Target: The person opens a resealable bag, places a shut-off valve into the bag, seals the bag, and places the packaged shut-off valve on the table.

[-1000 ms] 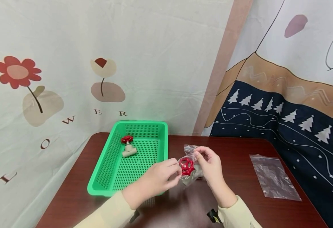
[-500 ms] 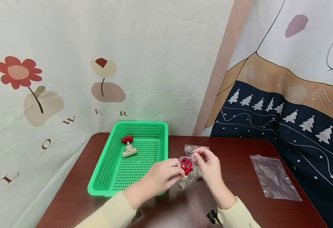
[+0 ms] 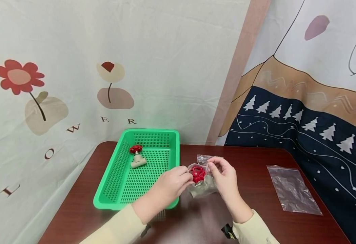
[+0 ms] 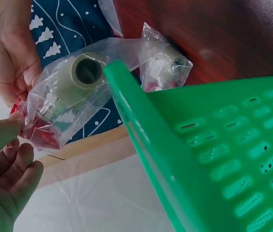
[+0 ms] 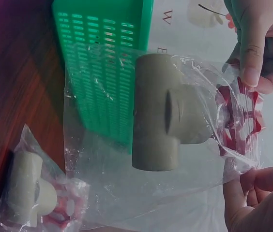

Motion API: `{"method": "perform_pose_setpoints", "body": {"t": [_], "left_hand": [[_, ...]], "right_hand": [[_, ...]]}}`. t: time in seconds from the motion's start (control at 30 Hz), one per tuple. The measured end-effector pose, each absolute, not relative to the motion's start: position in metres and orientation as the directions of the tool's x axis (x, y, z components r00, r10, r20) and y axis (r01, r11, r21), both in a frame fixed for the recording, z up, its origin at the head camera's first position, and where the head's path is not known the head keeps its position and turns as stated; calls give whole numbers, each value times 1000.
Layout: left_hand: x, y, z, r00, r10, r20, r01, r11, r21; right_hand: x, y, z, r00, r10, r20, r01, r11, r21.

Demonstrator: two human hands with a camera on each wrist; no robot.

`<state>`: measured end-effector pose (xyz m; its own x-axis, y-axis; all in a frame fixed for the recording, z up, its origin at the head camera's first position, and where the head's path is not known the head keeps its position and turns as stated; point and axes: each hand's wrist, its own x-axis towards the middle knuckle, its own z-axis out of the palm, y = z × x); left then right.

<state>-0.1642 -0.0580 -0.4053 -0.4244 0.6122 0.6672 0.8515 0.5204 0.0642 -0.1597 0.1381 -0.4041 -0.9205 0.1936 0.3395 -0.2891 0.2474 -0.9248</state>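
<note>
A gate valve with a beige tee body (image 5: 156, 111) and a red handwheel (image 3: 197, 174) hangs in a clear plastic bag (image 5: 98, 179), the wheel at the end between both hands. My left hand (image 3: 172, 183) pinches the bag beside the wheel's left edge, its thumb on the film over the wheel in the right wrist view. At the wheel's other side, my right hand (image 3: 225, 178) pinches the bag's edge between thumb and finger. In the left wrist view, the pipe opening of the body faces the camera, and the left thumb (image 4: 3, 130) partly covers the wheel.
A green basket (image 3: 178, 145) stands left of the hands, with a second red-wheeled valve (image 3: 138, 161) lying unwrapped inside. Another bagged valve (image 5: 27, 191) lies on the table behind the hands. A flat plastic bag (image 3: 294, 189) lies at the right of the brown table (image 3: 251, 156).
The handwheel has shifted slightly left and up, turning more face-up, and more of the bagged body shows below it. My left hand has drawn slightly left; the right has barely moved.
</note>
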Motion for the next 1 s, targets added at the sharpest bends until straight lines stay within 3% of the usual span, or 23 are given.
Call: {"method": "perform_pose_setpoints", "body": {"t": [0.23,0.53,0.77,1.0], "left_hand": [[-166,-59,-406,-425,650,630,877,470,106],[-164,-56,-404,-377,645,665,900,424,98],[-162,-61,-399,-494,569,657,860,432,271],[-166,-68,-395,-623,415,663,759,527,383]], "right_hand": [[-147,128,-380,-922,206,328,-246,341,-907],[-148,126,-388,-891,180,418,-309,435,-846],[-148,132,-387,-880,194,434,-343,372,-862],[-151,138,-393,-808,206,552,-490,283,-824]]}}
